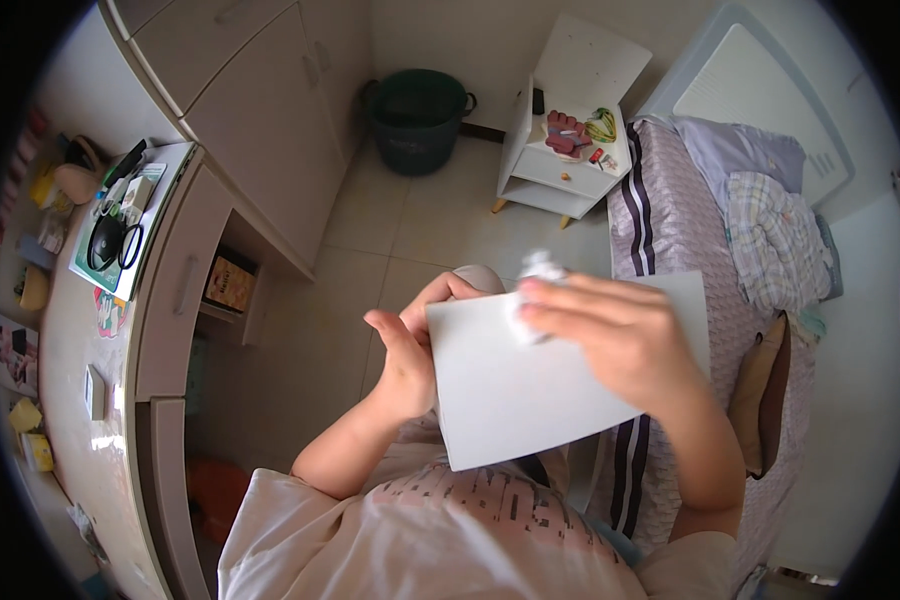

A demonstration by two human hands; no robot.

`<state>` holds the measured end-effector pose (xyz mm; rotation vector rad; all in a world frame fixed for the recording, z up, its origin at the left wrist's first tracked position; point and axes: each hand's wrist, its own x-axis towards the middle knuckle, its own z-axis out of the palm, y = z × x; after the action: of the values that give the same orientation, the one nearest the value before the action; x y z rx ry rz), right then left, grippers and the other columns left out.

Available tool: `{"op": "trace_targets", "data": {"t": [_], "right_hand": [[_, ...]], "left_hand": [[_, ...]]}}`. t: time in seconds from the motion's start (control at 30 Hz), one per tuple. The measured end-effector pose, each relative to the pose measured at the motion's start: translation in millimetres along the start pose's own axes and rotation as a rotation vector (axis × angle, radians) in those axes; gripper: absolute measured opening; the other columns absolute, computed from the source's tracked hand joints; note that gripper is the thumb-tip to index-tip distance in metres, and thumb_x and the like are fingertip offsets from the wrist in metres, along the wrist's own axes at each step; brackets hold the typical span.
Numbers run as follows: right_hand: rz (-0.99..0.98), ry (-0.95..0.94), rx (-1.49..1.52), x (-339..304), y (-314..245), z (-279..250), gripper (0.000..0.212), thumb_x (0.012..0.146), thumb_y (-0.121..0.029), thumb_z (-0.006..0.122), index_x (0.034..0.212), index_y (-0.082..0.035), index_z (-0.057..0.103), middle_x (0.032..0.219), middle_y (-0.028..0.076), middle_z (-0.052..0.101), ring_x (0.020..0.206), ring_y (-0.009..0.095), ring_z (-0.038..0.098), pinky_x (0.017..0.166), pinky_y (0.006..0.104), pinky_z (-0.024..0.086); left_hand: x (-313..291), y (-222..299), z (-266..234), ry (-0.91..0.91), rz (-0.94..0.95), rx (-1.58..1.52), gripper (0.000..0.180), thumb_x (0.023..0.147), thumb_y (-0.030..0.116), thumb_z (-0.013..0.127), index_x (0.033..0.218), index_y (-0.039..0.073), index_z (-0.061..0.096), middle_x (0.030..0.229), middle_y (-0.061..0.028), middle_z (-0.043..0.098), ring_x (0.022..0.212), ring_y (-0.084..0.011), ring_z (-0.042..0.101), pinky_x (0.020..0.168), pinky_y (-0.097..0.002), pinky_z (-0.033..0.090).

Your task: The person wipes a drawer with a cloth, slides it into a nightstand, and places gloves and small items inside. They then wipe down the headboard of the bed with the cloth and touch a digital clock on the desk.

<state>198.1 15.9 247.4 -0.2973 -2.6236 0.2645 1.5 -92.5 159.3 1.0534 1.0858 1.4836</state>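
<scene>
Fingers (562,293) of my right hand (625,335) pinch a crumpled white wad (542,268) on the rectangular white panel (515,395) my left hand (410,355) grips; work looks unfinished.

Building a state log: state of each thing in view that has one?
White panel: held, left hand at its left edge
White wad: crumpled, in right hand over panel
Green tub: upright, uncovered
Cabinet doors: shut
Desk drawer: shut
Nightstand: upright, lower shelf open
Checked fabric: rumpled, on bed

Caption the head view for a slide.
Left hand supports a thin white rectangular panel at its left edge; right hand holds a crumpled white wad over it.
</scene>
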Motion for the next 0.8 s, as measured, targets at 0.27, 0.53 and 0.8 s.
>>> {"op": "trace_targets", "data": {"t": [0.27,0.53,0.8], "right_hand": [[-0.042,0.090,-0.023,1.6,-13.8,15.9,0.019,0.078,-0.007,0.071,0.096,-0.002,0.075,0.112,0.010,0.074,0.099,0.024,0.071,0.085,0.0346,0.060],[0.055,0.079,0.118,-7.7,-11.4,13.8,0.021,0.082,-0.004,0.068,0.100,-0.007,0.077,0.116,0.005,0.075,0.109,0.021,0.070,0.095,0.0338,0.057],[0.517,0.001,-0.046,-93.8,51.5,-55.5,0.039,0.084,0.015,0.060,0.104,-0.013,0.079,0.113,0.008,0.076,0.110,0.023,0.072,0.120,0.0478,0.037]], "left_hand": [[4.1,-9.1,-1.5,-0.193,0.005,-0.001,0.115,0.080,0.091,-0.001,0.118,-0.003,0.054,0.111,-0.0086,0.063,0.101,-0.0145,0.059,0.092,-0.0288,0.047],[1.5,-8.9,-1.9,-0.010,0.061,-0.093,0.106,0.086,0.089,0.011,0.119,-0.002,0.054,0.110,-0.0096,0.066,0.099,-0.0149,0.062,0.088,-0.0280,0.050],[35.9,8.0,-8.9,0.199,-0.004,-0.131,0.040,0.104,0.046,0.050,0.089,0.009,0.055,0.080,-0.0027,0.061,0.073,-0.0072,0.054,0.065,-0.0225,0.041]]}}
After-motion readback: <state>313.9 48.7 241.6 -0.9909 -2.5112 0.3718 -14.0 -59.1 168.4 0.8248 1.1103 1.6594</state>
